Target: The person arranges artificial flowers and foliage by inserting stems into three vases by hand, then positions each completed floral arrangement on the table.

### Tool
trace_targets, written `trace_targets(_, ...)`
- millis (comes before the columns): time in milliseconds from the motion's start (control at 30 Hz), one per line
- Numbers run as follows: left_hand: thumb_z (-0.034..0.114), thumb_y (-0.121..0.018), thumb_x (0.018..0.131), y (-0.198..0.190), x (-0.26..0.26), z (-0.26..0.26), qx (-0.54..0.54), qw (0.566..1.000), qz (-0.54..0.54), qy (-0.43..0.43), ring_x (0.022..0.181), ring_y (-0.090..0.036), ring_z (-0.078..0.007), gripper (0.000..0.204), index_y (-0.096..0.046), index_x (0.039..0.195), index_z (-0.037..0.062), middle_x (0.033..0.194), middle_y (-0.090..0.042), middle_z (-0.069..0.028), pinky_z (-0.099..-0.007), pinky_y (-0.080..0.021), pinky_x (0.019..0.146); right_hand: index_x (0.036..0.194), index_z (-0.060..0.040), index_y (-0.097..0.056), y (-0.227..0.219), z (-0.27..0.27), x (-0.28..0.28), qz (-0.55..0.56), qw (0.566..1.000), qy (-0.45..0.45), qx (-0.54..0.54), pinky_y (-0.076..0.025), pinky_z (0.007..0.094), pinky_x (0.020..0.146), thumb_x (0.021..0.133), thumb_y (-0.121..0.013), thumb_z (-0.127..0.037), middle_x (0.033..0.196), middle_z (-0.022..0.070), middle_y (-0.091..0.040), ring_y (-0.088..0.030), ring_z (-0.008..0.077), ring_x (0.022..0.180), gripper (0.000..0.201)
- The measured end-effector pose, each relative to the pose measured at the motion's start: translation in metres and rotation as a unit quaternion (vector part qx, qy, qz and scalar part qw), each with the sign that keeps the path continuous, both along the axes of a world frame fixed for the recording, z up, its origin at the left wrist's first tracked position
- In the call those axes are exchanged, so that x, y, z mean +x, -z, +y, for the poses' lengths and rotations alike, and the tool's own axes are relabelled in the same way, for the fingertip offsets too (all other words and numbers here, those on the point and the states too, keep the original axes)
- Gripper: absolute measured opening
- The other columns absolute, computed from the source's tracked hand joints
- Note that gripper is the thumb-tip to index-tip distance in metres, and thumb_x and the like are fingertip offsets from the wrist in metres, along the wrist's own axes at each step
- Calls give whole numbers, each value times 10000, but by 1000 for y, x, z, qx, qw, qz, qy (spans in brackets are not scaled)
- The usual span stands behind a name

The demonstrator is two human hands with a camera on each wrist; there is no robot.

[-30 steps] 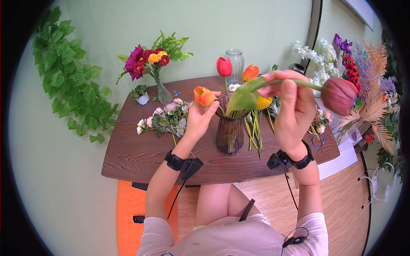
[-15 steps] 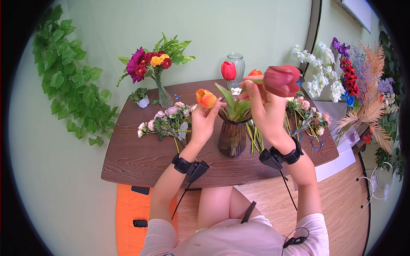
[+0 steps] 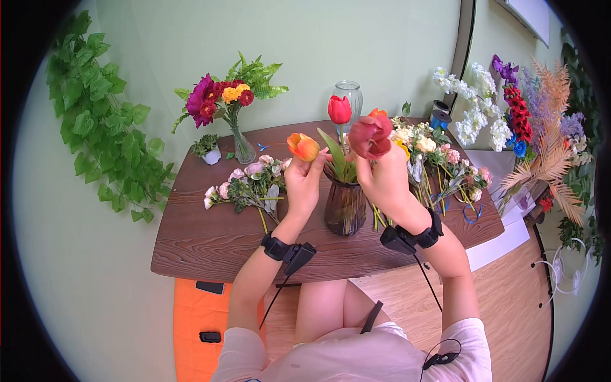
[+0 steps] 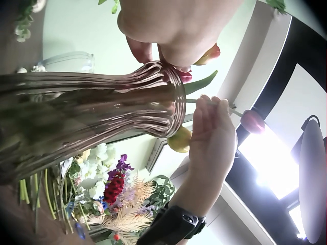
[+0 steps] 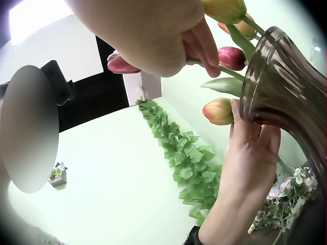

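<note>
A ribbed brown glass vase (image 3: 345, 209) stands on the table, holding several tulips. My right hand (image 3: 389, 184) pinches the green stem of a dusky red tulip (image 3: 372, 137) just above the vase mouth; the stem's lower end runs inside the glass in the left wrist view. My left hand (image 3: 303, 186) grips the vase at its rim, fingers partly hidden behind the glass in the right wrist view. Right by those fingers leans an orange tulip (image 3: 303, 146). A bright red tulip (image 3: 339, 109) rises at the back, and a yellow tulip (image 4: 180, 140) hangs over the rim.
Pink flower sprigs (image 3: 245, 183) lie left of the vase, and more loose flowers (image 3: 439, 159) lie right of it. Behind are a glass vase of mixed flowers (image 3: 237, 137), a small potted succulent (image 3: 208, 148), a clear vase (image 3: 349, 95) and ribbon spools (image 3: 440, 118).
My right hand has brought the dusky red tulip left and down, its stem now pointing into the vase and its head leftward of before. My left hand has stayed by the rim.
</note>
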State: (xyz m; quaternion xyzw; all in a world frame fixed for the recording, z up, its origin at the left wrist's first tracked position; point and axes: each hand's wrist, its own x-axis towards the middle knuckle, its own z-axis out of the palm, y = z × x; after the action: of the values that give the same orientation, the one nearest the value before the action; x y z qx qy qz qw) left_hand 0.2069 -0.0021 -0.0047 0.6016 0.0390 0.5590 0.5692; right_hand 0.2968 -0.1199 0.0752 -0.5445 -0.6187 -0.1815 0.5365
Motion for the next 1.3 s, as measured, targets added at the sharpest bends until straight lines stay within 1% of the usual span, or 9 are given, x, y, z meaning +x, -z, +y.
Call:
trace_targets(267,179,-550,904,-4,2,-5,-11,1000,-16,-12,815,-591,-76,252,-528,1058,-18,976,-630,-79,-183,-433,645,849,-33,-485,6,4,1,-31,999,9,-11,-436,409,562,782,-526,9,741,152,-540,-558,351,686,89)
trace_targets(467,162,-561,897,7,4,3,-3,1000,-16,-4,869,-576,-69,245,-520,1064,-12,986,-623,-63,-187,-434,672,849,-34,-501,11,3,3,-52,998,21,-37,-450,411,546,802,-543,-43,700,140,-553,-573,334,644,63)
trace_targets(667,111,-541,898,4,4,1,-19,1000,-8,-9,920,-570,-81,222,-498,1083,-4,1038,-586,-58,-238,-473,781,912,-24,-540,9,0,-1,-69,996,25,-44,-465,404,564,824,-538,-82,715,143,-582,-589,320,655,105)
trace_targets(767,63,-590,843,-1,1,-1,-59,998,-20,-7,911,-550,-81,274,-515,1102,15,1015,-584,-28,-216,-443,774,981,-27,-542,11,-3,-1,-70,996,15,-49,-471,402,578,827,-535,-79,742,147,-590,-592,323,675,163)
trace_targets(833,10,-531,871,-2,0,1,-9,998,-5,-54,938,-588,-145,427,-314,1238,-2,1090,-553,-112,-266,-484,813,1056,-20,-528,10,-10,-4,-53,996,17,-66,-472,403,588,815,-542,-70,825,146,-596,-597,320,715,246)
trace_targets(967,-18,-534,859,-7,-3,-5,-28,999,-43,4,929,-597,-173,556,-205,1305,24,1098,-540,-141,-263,-484,789,1141,-2,-494,8,-26,-6,-59,996,16,-67,-483,397,613,788,-549,-41,928,163,-585,-597,328,776,359)
trace_targets(1133,-4,-558,839,-11,-3,-9,22,997,5,-80,966,-572,-177,733,-67,1378,76,1112,-507,-145,-239,-462,707,1144,12,-509,-3,-50,-9,-44,999,-23,-13,-498,370,671,722,-532,69,979,188,-572,-591,336,805,427)
trace_targets(1267,13,-593,803,-10,-5,-11,79,984,16,-160,1061,-494,-195,777,-82,1384,78,1210,-424,-160,-276,-440,759,1094,18,-543,1,-61,0,-36,999,-32,-5,-495,349,667,706,-528,91,973,185,-573,-593,323,795,395)
trace_targets(1300,12,-610,780,-9,-6,-10,122,967,25,-222,1065,-462,-203,757,-140,1371,76,1225,-393,-155,-298,-417,792,1072,20,-551,2,-64,5,-30,999,-23,14,-488,329,646,709,-528,89,968,178,-575,-593,298,772,370)
